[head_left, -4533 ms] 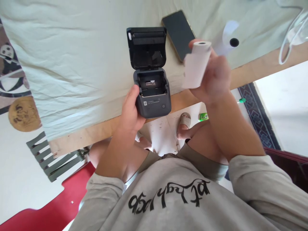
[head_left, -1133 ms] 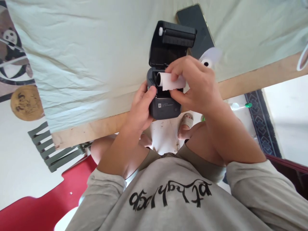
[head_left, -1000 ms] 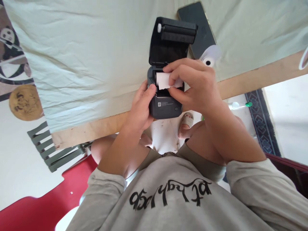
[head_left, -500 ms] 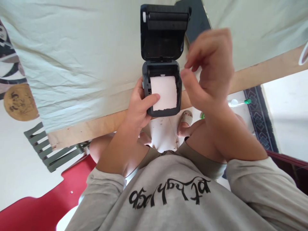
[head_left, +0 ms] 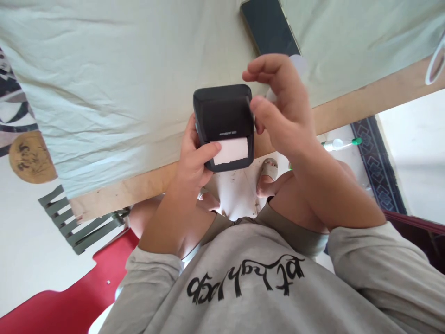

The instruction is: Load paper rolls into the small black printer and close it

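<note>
A small black plastic label printer [head_left: 224, 116] sat with its lid shut at the edge of a pale green cloth-covered table [head_left: 104, 83]. The left hand [head_left: 194, 155] gripped its side, thumb pinning the white paper strip [head_left: 231, 150]. The right hand [head_left: 283, 111] hovered loosely curled beside it, near a dark rectangular phone [head_left: 269, 28].

The printer [head_left: 224, 121] lid carries small white lettering, too blurred to read; the shirt [head_left: 243, 283] print is illegible.

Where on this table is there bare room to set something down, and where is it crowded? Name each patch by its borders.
The widest free patch is the pale cloth left of the printer, reaching to the patterned mat. A smaller bare patch lies right of the phone, above the wooden edge. It is crowded around the printer, where the left hand grips it and the right hand hovers.
</note>
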Demonstrator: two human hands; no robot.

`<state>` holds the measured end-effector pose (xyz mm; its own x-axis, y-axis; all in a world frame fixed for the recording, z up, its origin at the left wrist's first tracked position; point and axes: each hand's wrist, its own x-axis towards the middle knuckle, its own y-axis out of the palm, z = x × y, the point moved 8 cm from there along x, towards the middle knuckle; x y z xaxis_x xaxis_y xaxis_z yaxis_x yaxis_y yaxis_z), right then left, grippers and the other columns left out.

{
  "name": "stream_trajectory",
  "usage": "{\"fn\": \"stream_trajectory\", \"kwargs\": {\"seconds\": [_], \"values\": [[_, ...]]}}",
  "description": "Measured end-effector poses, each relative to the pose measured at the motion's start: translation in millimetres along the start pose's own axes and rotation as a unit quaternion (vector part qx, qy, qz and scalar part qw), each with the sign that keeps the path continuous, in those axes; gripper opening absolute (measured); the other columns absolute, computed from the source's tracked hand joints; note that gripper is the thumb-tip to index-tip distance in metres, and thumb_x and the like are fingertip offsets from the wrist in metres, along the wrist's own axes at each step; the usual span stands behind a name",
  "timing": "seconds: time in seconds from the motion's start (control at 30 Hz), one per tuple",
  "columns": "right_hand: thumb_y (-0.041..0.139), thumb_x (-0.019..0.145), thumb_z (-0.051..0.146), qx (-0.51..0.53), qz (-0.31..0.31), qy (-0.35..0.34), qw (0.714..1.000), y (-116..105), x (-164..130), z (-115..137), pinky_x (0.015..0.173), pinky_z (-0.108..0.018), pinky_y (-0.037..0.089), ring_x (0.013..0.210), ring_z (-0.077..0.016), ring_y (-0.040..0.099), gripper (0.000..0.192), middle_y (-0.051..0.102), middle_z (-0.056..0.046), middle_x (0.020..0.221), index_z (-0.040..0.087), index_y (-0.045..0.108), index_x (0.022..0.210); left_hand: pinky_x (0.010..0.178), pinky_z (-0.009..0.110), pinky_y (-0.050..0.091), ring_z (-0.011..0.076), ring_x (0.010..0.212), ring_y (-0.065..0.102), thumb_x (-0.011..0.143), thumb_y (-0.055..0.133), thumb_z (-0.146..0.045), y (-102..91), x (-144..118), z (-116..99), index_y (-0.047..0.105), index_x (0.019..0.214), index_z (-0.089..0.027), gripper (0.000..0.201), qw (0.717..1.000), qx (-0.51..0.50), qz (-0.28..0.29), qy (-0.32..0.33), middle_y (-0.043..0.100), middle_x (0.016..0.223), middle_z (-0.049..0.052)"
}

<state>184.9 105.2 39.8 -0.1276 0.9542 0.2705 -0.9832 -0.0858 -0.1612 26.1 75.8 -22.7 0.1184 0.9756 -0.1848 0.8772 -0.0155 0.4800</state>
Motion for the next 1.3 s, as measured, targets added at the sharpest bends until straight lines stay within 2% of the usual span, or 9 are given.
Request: {"fn": "stream_trajectory", "kwargs": {"seconds": [0.13, 0.27, 0.47, 0.6, 0.73, 0.9, 1.03, 1.17, 1.3], "values": [[0.072, 0.084, 0.062, 0.038, 0.115, 0.068, 0.990, 22.3, -8.6, -13.4, 0.062, -0.023, 0.053, 0.112, -0.0201, 0.064, 0.063, 0.062, -0.003, 0.124, 0.032, 0.048, 0.134, 0.092, 0.040, 0.061, 0.0303, 0.123, 0.068, 0.079, 0.077, -0.047, 7.7, -1.9, -6.8, 0.069, 0.108, -0.032, 0.033, 1.000, -0.015, 0.016, 0.020, 0.074, 0.100, 0.003], [0.071, 0.081, 0.070, 0.065, 0.157, 0.071, 0.983, 31.8, -11.5, -22.8, 0.072, -0.027, 0.058, 0.107, -0.0195, 0.066, 0.075, 0.061, -0.004, 0.127, 0.032, 0.041, 0.139, 0.091, 0.041, 0.061, 0.0321, 0.124, 0.068, 0.081, 0.078, -0.046, 8.2, -3.1, -6.3, 0.070, 0.105, -0.033, 0.028, 0.999, 0.033, 0.002, 0.001, 0.075, 0.097, 0.002], [0.064, 0.083, 0.075, 0.030, 0.131, 0.034, 0.990, 31.0, -7.5, -35.9, 0.078, -0.030, 0.059, 0.106, -0.0198, 0.065, 0.079, 0.062, -0.007, 0.127, 0.030, 0.038, 0.142, 0.087, 0.045, 0.063, 0.0321, 0.105, 0.075, 0.079, 0.082, -0.044, 2.2, 1.7, 1.4, 0.068, 0.113, -0.028, 0.040, 1.000, 0.000, -0.010, -0.030, 0.076, 0.095, 0.004], [0.067, 0.084, 0.070, 0.040, 0.114, 0.059, 0.991, 28.3, -6.9, -43.9, 0.070, -0.027, 0.060, 0.101, -0.0189, 0.067, 0.078, 0.065, -0.006, 0.122, 0.029, 0.038, 0.144, 0.094, 0.046, 0.062, 0.0355, 0.126, 0.067, 0.089, 0.065, -0.060, 2.0, 7.6, 6.7, 0.071, 0.103, -0.023, 0.040, 0.998, -0.040, -0.022, -0.043, 0.078, 0.101, 0.007], [0.071, 0.084, 0.060, 0.019, 0.086, 0.052, 0.995, 17.6, -6.8, -40.9, 0.054, -0.022, 0.052, 0.080, -0.0131, 0.065, 0.073, 0.060, -0.008, 0.139, 0.032, 0.042, 0.145, 0.098, 0.047, 0.062, 0.0351, 0.132, 0.063, 0.090, 0.059, -0.063, -2.6, 11.3, 10.4, 0.072, 0.092, -0.023, 0.043, 0.995, -0.062, -0.063, -0.053, 0.080, 0.101, 0.007], [0.073, 0.084, 0.049, 0.018, 0.125, 0.040, 0.991, 17.4, -10.5, -32.5, 0.047, -0.022, 0.049, 0.054, -0.0030, 0.051, 0.067, 0.052, -0.004, 0.150, 0.037, 0.045, 0.143, 0.100, 0.046, 0.062, 0.0333, 0.128, 0.066, 0.089, 0.066, -0.059, -8.3, 11.5, 14.6, 0.071, 0.096, -0.024, 0.036, 0.993, -0.063, -0.066, -0.068, 0.080, 0.102, 0.006], [0.076, 0.080, 0.049, -0.001, 0.140, 0.024, 0.990, 16.8, -10.4, -26.2, 0.051, -0.022, 0.051, 0.069, -0.0087, 0.060, 0.075, 0.056, -0.006, 0.145, 0.033, 0.045, 0.146, 0.098, 0.045, 0.063, 0.0319, 0.121, 0.070, 0.091, 0.066, -0.052, -8.5, 12.0, 9.5, 0.071, 0.094, -0.025, 0.028, 0.997, -0.057, -0.045, -0.034, 0.079, 0.096, 0.004], [0.077, 0.080, 0.049, -0.062, 0.150, -0.004, 0.987, 13.6, -8.2, -13.3, 0.055, -0.023, 0.052, 0.086, -0.0136, 0.064, 0.075, 0.053, -0.008, 0.145, 0.031, 0.045, 0.145, 0.096, 0.043, 0.063, 0.0314, 0.118, 0.071, 0.095, 0.061, -0.045, -3.1, 10.6, 8.7, 0.070, 0.092, -0.022, 0.025, 0.995, -0.071, -0.045, -0.062, 0.079, 0.093, 0.004], [0.079, 0.078, 0.057, -0.138, 0.049, -0.068, 0.987, -0.1, -4.2, 8.1, 0.055, -0.026, 0.051, 0.074, -0.0115, 0.058, 0.062, 0.058, -0.007, 0.121, 0.029, 0.056, 0.127, 0.097, 0.043, 0.060, 0.0321, 0.121, 0.069, 0.097, 0.054, -0.052, 1.7, 7.4, 7.4, 0.070, 0.099, -0.019, 0.036, 0.991, -0.091, -0.051, -0.083, 0.079, 0.100, 0.006]]}}
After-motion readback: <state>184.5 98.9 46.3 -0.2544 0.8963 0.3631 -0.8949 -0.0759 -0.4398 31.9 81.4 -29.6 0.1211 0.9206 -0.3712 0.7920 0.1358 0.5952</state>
